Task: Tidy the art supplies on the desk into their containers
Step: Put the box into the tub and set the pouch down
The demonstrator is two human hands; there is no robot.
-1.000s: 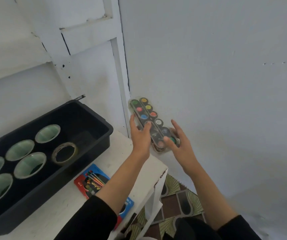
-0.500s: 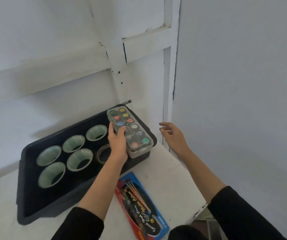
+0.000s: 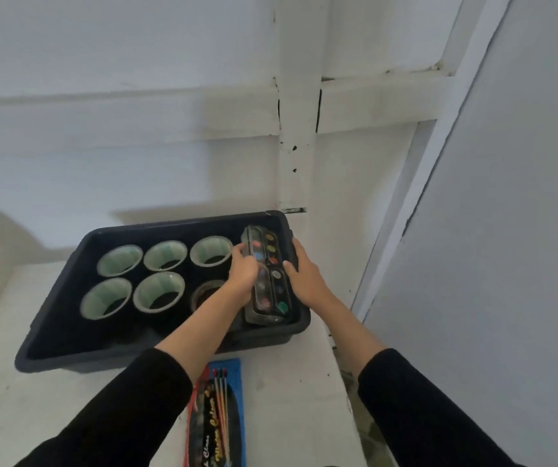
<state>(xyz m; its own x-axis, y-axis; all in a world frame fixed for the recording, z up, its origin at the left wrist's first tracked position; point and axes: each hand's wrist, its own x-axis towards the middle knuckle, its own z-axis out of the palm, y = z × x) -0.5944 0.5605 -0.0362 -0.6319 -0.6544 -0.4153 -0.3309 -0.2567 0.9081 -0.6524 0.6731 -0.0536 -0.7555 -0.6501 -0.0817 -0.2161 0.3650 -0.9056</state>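
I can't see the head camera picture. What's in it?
A left hand and right hand hold a watercolour paint set in the right end of a black bin on a white desk. Five green-lined rolls sit in the bin; a paintbrush pack lies in front.

Black tray [image 3: 85, 360]: one.
Green-lined rings [image 3: 120, 260] in the tray: five, three in the far row and two in the near row.
Brown ring [image 3: 205, 291]: one, partly hidden.
Paint palette [image 3: 270, 274]: one, with two rows of colour pans; their number cannot be told.
Brush pack [image 3: 218, 416]: one.
Hands: two, the left hand [image 3: 243, 271] and the right hand [image 3: 304, 278].
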